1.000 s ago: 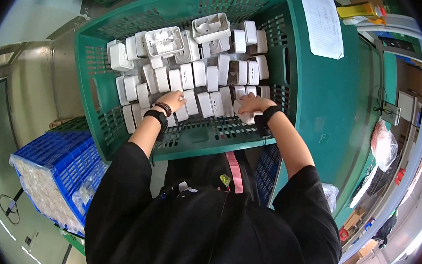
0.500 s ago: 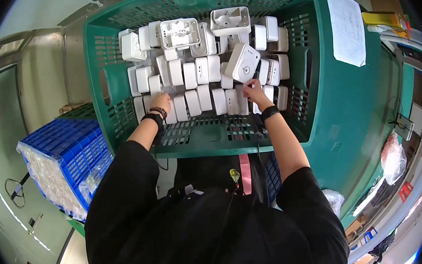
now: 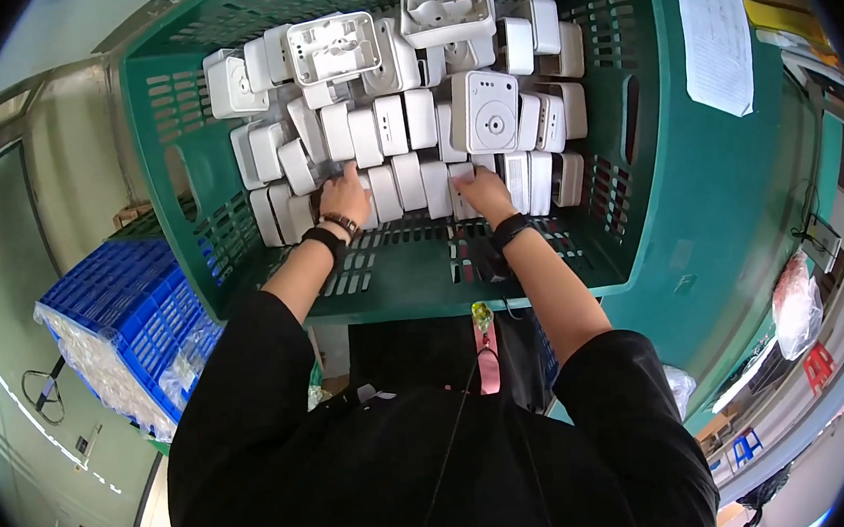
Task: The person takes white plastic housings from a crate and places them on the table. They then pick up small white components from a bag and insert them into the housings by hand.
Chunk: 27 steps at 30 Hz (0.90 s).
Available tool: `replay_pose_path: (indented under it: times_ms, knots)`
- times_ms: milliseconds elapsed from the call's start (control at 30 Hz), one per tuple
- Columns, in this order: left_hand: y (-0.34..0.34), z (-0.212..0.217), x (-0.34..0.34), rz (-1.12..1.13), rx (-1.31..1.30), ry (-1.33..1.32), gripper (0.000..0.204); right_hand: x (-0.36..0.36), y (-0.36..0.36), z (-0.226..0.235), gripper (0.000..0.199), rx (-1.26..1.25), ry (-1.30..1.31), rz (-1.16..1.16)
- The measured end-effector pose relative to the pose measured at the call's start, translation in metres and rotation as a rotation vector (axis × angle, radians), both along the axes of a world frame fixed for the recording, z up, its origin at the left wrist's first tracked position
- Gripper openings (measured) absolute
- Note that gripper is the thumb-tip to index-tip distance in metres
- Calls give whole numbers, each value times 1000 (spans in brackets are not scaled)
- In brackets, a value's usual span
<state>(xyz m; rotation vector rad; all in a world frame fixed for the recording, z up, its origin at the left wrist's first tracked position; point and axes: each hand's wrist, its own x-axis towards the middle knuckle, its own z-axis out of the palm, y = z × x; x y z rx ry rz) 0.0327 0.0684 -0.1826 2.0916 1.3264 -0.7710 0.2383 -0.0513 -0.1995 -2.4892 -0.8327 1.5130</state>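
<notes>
Rows of white plastic housings (image 3: 409, 181) stand on edge inside a large green crate (image 3: 404, 287). My left hand (image 3: 346, 198) reaches in at the near row, its fingers apart and touching housings beside them; some fingertips are hidden. At the right part of the same row, my right hand (image 3: 486, 196) has its fingers closed at the top of one white housing (image 3: 462, 190). Just beyond it, a larger white housing (image 3: 491, 112) with a round centre lies face up over others. Two open-backed housings, one at far left (image 3: 334, 50) and one at far middle (image 3: 447, 12), show their hollow insides.
A blue crate (image 3: 119, 300) with clear plastic bagging stands to the left. On the green surface (image 3: 717, 197) at the right lies a printed sheet (image 3: 713, 32). The green crate's tall perforated walls surround the housings.
My left hand has moved right along the near row. My right hand has shifted off the tilted round-centred housing, which now sits straighter. The whole view has shifted slightly.
</notes>
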Motion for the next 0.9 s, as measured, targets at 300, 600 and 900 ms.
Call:
replay_pose_path:
  times_ms: [300, 600, 900]
  knots:
    - [29, -75, -14, 750, -322, -133, 38, -11, -7, 11, 63, 26, 335, -179]
    - [18, -93, -39, 983, -496, -166, 53, -11, -8, -44, 79, -80, 665, -436]
    - [46, -110, -65, 1346, -626, 147, 43, -15, 3, -42, 88, -128, 880, -463]
